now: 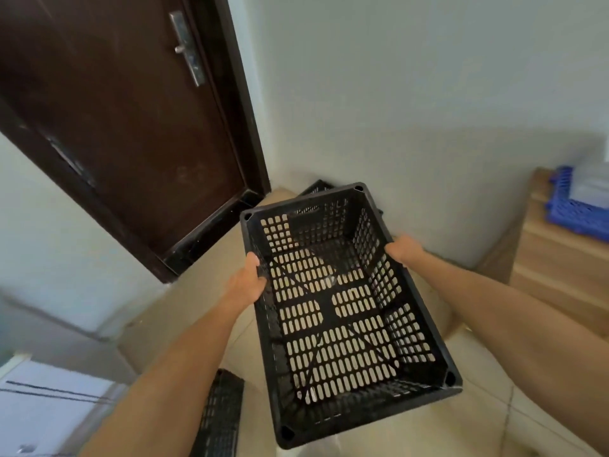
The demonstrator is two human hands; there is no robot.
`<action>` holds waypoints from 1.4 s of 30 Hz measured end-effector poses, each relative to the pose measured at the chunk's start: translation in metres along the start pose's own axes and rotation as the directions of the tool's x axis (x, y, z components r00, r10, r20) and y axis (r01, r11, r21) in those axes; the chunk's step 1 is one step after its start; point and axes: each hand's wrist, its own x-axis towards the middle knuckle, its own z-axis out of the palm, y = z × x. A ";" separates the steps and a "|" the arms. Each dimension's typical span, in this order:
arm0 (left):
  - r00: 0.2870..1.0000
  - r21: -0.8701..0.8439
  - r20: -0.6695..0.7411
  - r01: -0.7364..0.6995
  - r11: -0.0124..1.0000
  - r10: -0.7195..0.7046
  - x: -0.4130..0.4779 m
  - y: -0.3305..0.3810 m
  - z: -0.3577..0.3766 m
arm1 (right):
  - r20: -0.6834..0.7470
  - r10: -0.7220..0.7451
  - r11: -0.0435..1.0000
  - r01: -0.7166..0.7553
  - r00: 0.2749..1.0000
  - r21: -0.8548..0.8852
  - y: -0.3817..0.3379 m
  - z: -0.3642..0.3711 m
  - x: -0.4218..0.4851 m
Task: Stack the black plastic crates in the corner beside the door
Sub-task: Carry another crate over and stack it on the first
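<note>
I hold a black perforated plastic crate [342, 311] in the air above the tiled floor, open side up, long axis pointing toward the corner. My left hand [247, 285] grips its left rim and my right hand [403, 250] grips its right rim. Behind the held crate, part of another black crate [316, 188] shows in the corner beside the dark brown door [131, 120], mostly hidden. A third black crate [222, 417] stands on the floor under my left forearm, only partly visible.
The pale wall [428, 110] meets the door frame [250, 127] at the corner. A wooden cabinet [560, 258] stands at the right with a blue crate [573, 212] on top. A white object [43, 404] sits at the lower left.
</note>
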 end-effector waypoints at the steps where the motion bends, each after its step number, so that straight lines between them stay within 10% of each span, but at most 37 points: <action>1: 1.000 0.001 0.022 -0.007 1.000 0.007 0.022 0.004 -0.004 | -0.016 0.007 1.000 -0.007 1.000 0.003 -0.009 -0.003 0.013; 21: 0.980 0.006 0.198 -0.005 1.000 0.004 0.370 0.105 -0.004 | -0.116 0.163 0.986 -0.159 0.980 0.039 -0.080 -0.063 0.311; 42: 0.911 -0.127 0.257 0.362 0.924 -0.322 0.610 0.167 0.048 | 0.107 -0.132 0.953 0.155 0.986 -0.260 -0.191 -0.130 0.656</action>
